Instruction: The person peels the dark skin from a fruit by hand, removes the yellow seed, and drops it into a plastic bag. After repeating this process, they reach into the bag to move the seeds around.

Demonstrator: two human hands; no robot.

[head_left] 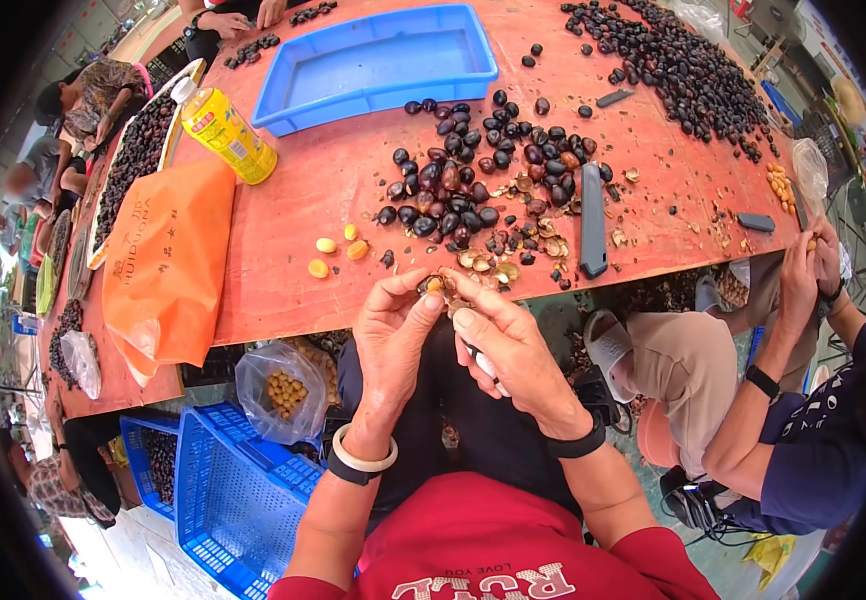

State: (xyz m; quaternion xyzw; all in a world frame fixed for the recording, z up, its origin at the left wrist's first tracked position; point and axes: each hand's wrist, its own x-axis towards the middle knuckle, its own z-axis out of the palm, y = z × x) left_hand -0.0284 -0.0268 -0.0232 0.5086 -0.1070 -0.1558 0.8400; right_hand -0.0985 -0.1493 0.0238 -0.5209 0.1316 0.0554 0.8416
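In front of my chest, my left hand (398, 325) pinches a dark-shelled nut (434, 285) whose shell is broken, with a yellow kernel showing. My right hand (513, 350) meets it from the other side, fingertips at the shell, and grips a white-handled tool (488, 368); its working end is hidden. Just beyond my hands, whole dark nuts (443, 190) lie heaped on the red table (293, 220). Broken shells (543, 240) are scattered beside them. Several peeled yellow kernels (318, 268) rest to the left.
A blue tray (378, 60) stands behind the heap. A yellow bottle (223, 130) and an orange bag (168, 265) lie left. A grey bar-shaped object (593, 220) is at right. Below are a bag of kernels (281, 385) and a blue crate (243, 510). A co-worker (803, 400) sits right.
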